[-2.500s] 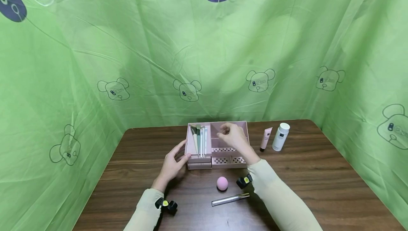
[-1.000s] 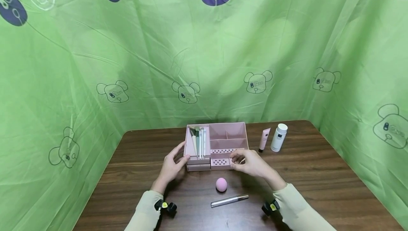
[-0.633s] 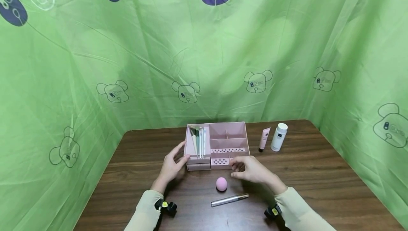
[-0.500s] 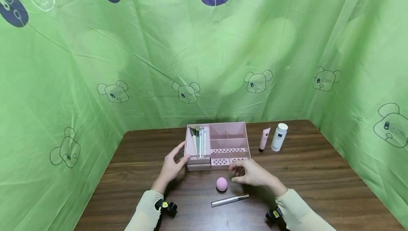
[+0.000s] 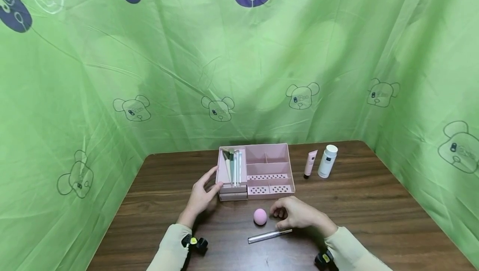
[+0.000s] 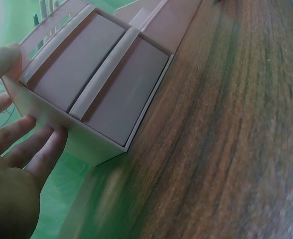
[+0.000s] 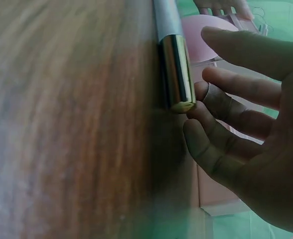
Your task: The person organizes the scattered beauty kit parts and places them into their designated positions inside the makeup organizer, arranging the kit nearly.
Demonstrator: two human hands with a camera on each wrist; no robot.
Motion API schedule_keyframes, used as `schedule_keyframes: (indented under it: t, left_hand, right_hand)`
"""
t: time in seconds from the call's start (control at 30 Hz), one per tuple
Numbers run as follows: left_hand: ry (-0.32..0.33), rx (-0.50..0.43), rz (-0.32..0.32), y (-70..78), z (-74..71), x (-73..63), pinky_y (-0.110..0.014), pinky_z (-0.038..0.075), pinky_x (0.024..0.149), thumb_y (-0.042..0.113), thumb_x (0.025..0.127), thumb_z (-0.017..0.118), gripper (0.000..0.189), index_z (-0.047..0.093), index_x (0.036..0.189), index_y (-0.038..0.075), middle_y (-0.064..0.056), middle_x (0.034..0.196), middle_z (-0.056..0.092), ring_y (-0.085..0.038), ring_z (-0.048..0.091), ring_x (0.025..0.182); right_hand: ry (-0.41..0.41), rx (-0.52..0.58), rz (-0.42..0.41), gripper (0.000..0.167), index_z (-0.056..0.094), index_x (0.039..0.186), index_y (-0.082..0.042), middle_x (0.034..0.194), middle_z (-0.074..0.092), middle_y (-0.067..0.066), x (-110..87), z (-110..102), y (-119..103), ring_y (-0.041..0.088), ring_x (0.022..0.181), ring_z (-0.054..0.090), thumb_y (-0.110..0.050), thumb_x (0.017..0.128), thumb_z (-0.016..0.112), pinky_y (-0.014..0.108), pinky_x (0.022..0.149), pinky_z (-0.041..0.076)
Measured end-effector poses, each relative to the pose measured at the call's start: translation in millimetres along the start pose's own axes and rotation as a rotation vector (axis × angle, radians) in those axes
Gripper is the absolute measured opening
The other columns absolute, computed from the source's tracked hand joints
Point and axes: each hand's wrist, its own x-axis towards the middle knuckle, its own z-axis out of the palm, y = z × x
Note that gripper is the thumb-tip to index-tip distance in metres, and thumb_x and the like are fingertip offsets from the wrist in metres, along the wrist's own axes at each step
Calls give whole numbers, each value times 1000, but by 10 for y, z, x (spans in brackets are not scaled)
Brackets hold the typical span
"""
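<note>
A pink makeup organizer (image 5: 268,168) stands at the back middle of the table, with several makeup brushes (image 5: 235,167) in its left top compartment. My left hand (image 5: 201,198) rests at its left front corner: in the left wrist view the thumb touches the front and the fingers lie along the side wall (image 6: 67,132). Lower right, my right hand (image 5: 299,215) hovers with loosely bent fingers and nothing between them, just above the far end of a slim silver tube (image 5: 267,236). A pink ball (image 5: 260,217) sits left of its fingertips. The right wrist view shows the tube's shiny end (image 7: 177,74) beside the fingers.
A small pink squeeze tube (image 5: 310,164) with a black cap and a white bottle (image 5: 327,161) stand right of the organizer. Two drawers (image 6: 81,59) fill the organizer's front left. Green cloth (image 5: 239,55) hangs behind and beside the wooden table (image 5: 374,204).
My right hand has left the organizer's right compartments and moved down toward the silver tube. The left hand has stayed at the organizer's corner.
</note>
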Motion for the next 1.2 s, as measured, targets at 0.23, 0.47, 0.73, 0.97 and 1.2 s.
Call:
schedule_keyframes:
  t: [0.23,0.47,0.73,0.97,1.2]
  left_hand:
    - [-1,3,12,-17,1,-6,-49,51,99,14,92,69,59,45,144,-1,-25,141,50,-40,53,125]
    - [-2,-2,-4,-2,-4,-1,-51,49,100,13,92,68,59,44,144,1,-25,142,50,-38,53,125]
    - [0,-6,9,-2,1,-4,-50,49,100,13,92,68,59,44,144,0,-26,142,49,-39,52,125]
    - [2,-8,7,-6,7,-4,-48,50,99,13,92,68,59,44,144,0,-26,142,49,-38,53,125]
    - [-5,-17,-8,3,1,-2,-48,50,100,13,92,68,59,44,144,1,-27,141,49,-38,52,126]
  right_hand:
    - [-31,-30,-16,32,70,100,-11,84,67,-2,-15,34,-9,6,75,61,-21,73,85,19,65,54]
    - [-38,-55,-26,31,70,98,-13,82,66,-2,-28,49,-20,7,74,60,-22,72,85,15,63,52]
    - [-81,-95,-65,17,75,87,-19,73,63,-11,-30,65,-16,-4,65,55,-17,72,83,9,56,48]
    - [-74,-144,-139,12,76,83,-21,73,64,-10,-28,69,4,-7,64,53,-15,73,81,6,55,46]
    - [-52,-134,-144,13,75,82,-21,73,64,-9,-44,55,31,-3,64,56,-15,72,80,7,55,45]
